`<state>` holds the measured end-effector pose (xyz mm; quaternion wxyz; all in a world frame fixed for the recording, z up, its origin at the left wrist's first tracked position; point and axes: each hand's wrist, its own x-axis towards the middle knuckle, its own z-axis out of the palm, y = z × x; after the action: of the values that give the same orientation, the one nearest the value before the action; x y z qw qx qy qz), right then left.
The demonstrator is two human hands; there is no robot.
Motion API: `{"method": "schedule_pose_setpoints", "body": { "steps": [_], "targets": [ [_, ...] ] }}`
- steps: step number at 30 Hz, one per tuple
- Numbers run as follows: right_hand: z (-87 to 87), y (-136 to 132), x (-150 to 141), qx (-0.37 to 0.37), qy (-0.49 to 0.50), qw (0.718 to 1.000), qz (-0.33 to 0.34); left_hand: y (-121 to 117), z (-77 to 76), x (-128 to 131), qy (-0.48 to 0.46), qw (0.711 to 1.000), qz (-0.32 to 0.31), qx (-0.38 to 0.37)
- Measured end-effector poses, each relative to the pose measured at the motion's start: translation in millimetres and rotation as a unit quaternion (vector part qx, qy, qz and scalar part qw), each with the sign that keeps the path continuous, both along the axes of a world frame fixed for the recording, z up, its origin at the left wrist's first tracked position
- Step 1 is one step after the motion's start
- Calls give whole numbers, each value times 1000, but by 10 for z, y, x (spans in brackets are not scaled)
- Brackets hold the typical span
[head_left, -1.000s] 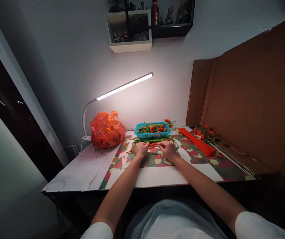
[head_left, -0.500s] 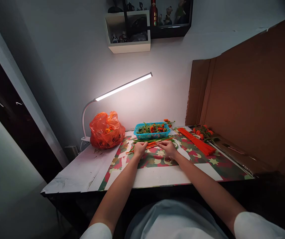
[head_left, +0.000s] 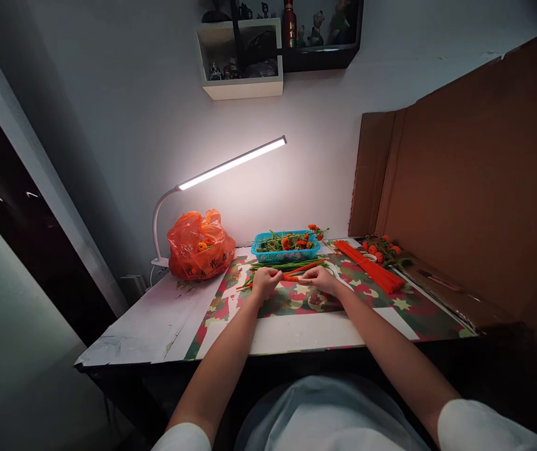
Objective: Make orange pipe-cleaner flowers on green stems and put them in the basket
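Between my two hands stretches a short, coiled orange pipe cleaner [head_left: 290, 279]. My left hand [head_left: 265, 281] pinches its left end, and my right hand [head_left: 323, 279] pinches the right end. Just behind them, green pipe cleaners [head_left: 268, 265] and a straight orange one [head_left: 310, 267] lie on the patterned table covering [head_left: 291, 304]. A bundle of orange pipe cleaners [head_left: 372, 268] rests to the right of my right hand. Beyond my hands stands a blue basket [head_left: 287, 256] filled with orange flowers on green stems.
An orange plastic bag [head_left: 200, 247] with flowers inside sits at the left by a lit desk lamp [head_left: 233, 164]. More orange flowers [head_left: 381, 250] lie at the right beside a large cardboard sheet [head_left: 475, 181]. Shelves [head_left: 245, 92] hang on the wall above.
The coiled piece has come slightly lower, nearer to me, and my right hand has turned and shifted a little right. A straight orange pipe cleaner behind it shows more clearly.
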<state>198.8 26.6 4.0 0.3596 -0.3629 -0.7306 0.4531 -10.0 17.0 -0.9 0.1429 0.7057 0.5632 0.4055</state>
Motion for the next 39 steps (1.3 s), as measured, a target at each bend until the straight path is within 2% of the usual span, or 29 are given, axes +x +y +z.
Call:
{"method": "schedule_pose_setpoints", "body": {
  "steps": [9,19,26,33,39],
  "targets": [
    [9,-42,26,15,-49,999,-10,-18,13,-14,100,994,9,31],
    [-21,-43,45,46,-76,996,-22,-40,50,-2,161,987,0,4],
    [-42,-25,38,120,-120,981,-93,-41,59,11,181,983,26,-14],
    [20,-89,-26,159,-192,953,-170,-8,53,-11,192,981,32,-11],
    [20,-106,-51,186,-195,940,-211,-7,47,-6,185,981,57,-29]
  ]
}}
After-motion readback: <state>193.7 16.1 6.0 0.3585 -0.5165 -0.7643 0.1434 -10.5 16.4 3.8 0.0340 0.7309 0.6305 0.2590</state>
